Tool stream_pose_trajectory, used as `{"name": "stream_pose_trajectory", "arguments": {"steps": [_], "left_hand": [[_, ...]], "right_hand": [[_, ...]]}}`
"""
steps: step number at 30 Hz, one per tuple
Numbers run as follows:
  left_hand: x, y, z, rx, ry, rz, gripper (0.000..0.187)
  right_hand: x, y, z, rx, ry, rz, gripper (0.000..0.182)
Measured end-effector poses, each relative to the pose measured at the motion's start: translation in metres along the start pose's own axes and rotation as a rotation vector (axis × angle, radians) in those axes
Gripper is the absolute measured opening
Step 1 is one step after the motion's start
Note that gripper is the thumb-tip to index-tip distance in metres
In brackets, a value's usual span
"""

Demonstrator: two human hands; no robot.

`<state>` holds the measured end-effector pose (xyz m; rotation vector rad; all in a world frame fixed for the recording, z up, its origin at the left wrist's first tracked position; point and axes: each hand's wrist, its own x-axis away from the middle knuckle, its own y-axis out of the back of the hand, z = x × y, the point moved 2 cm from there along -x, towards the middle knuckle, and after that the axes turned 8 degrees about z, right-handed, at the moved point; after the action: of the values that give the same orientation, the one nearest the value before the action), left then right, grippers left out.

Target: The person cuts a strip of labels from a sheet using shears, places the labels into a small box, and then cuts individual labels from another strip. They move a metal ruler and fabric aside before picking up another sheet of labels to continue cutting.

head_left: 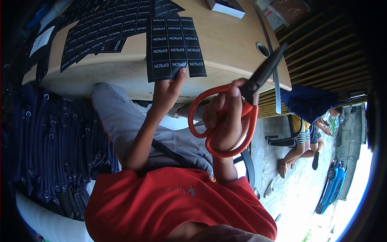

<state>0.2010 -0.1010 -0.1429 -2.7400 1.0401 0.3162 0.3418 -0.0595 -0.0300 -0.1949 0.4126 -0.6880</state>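
My left hand (167, 90) pinches the lower edge of a black sheet (167, 44) printed with rows of white EPSON labels, its thumb on top. The sheet lies partly over the table edge, and a short slit separates its bottom right label from the neighbouring one. My right hand (229, 117) is wrapped round the orange handles of large scissors (264, 72). Their dark blades look closed and point up and to the right, away from the sheet.
More EPSON sheets (109, 30) overlap on the wooden table (225, 40), with a white box (226, 8) at its back. Many dark straps (60, 141) hang at the left. Two people (304, 137) sit at the right, beyond a chair, with a blue car (332, 187) outside.
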Motion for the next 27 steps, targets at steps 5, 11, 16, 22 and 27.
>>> {"name": "stream_pose_trajectory", "arguments": {"steps": [5,11,16,22,27], "left_hand": [[0.000,-0.001,0.000,-0.014,0.003,0.005,0.020],[-0.001,0.001,-0.007,0.249,0.119,0.010,0.025],[0.001,0.005,-0.007,0.219,0.234,0.016,0.033],[0.004,-0.001,-0.019,0.248,0.252,0.016,0.031],[0.005,-0.003,-0.019,0.264,0.260,-0.003,0.034]], "right_hand": [[-0.012,-0.006,-0.002,0.065,0.064,0.009,0.017],[-0.007,-0.002,-0.049,0.457,-0.296,0.260,0.028],[0.006,0.010,-0.061,0.498,-0.350,0.249,0.048],[0.021,0.017,-0.063,0.486,-0.374,0.255,0.050],[0.027,0.018,-0.057,0.530,-0.375,0.277,0.050]]}}
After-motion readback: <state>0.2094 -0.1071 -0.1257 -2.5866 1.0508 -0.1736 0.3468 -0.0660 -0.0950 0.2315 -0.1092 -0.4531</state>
